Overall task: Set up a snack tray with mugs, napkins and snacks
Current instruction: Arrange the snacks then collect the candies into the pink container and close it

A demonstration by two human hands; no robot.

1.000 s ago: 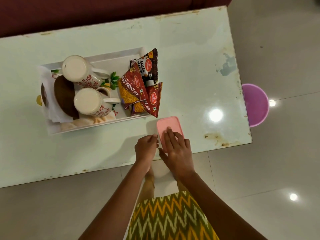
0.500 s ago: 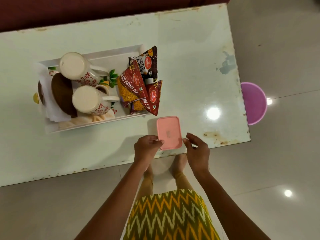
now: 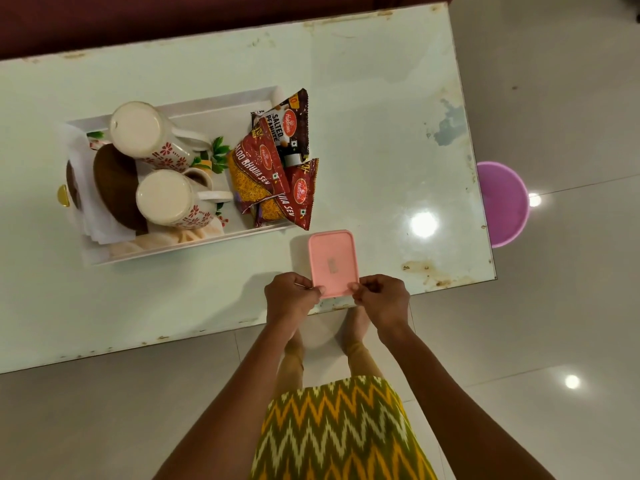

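Looking down at myself, here's what I've got on: a kurta-type top [image 3: 339,431] in a zigzag ikat print. Bands of mustard yellow, olive green, orange and off-white run across it in chevrons, with those slightly fuzzy edges ikat gets. Under that I'm in snug mustard-tan leggings [image 3: 358,356] that bunch up a bit around the ankles, and my feet [image 3: 355,325] are bare. My left hand [image 3: 292,299] and right hand [image 3: 381,299] are bare too, same as both forearms right down to the bottom of the shot.
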